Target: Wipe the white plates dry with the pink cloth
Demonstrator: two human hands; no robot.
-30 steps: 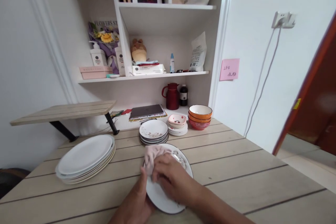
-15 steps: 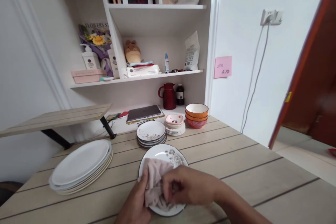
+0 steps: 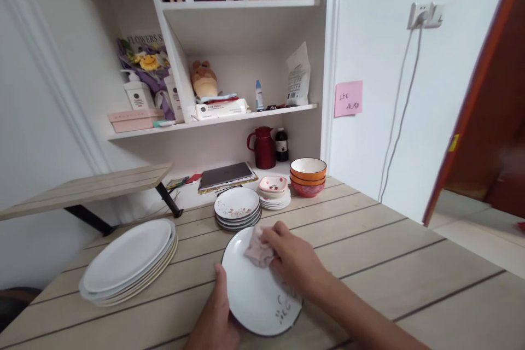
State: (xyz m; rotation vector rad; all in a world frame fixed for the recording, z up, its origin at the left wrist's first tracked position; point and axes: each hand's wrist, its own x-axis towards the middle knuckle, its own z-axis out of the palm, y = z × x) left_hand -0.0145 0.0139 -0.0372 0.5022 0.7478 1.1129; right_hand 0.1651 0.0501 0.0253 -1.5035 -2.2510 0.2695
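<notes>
A white plate (image 3: 250, 290) with a dark rim and a grey floral pattern at its lower right is tilted a little above the wooden table. My left hand (image 3: 215, 311) grips its left edge, thumb up along the rim and the other fingers hidden beneath. Bunched in my right hand (image 3: 293, 257) is a pale pink cloth (image 3: 260, 249), pressed on the plate's upper part. Just behind the plate stands a stack of smaller floral plates (image 3: 237, 205).
Large oval plates (image 3: 127, 257) are piled at the left, near a raised wooden stand (image 3: 94, 188). Small dishes (image 3: 273, 186) and stacked bowls (image 3: 308, 175) stand at the back. Behind them are a laptop (image 3: 225, 175) and a red jug (image 3: 264, 147).
The plate has turned, its flowers now at the lower right instead of the upper right. My right hand has moved up with the cloth, now bunched smaller. My left hand has let go of the cloth.
</notes>
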